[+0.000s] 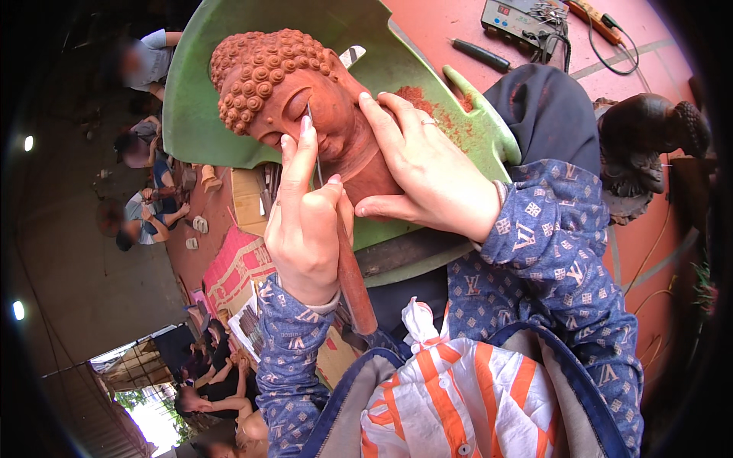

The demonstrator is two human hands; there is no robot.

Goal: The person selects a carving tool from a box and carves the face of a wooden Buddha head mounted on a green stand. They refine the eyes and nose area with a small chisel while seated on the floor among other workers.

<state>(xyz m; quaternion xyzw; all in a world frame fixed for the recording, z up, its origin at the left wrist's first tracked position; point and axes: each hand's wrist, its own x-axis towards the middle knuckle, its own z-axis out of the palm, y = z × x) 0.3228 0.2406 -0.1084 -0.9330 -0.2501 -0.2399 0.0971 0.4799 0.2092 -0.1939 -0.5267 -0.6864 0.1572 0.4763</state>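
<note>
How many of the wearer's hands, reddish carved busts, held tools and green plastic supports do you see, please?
Hands: 2 (left hand, right hand)
Reddish carved bust: 1
Brown-handled tool: 1
Green plastic support: 1
Total: 5

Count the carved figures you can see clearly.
2: the reddish bust on the green plastic surface, and the dark statue at far right. More may be hidden in the background.
</note>
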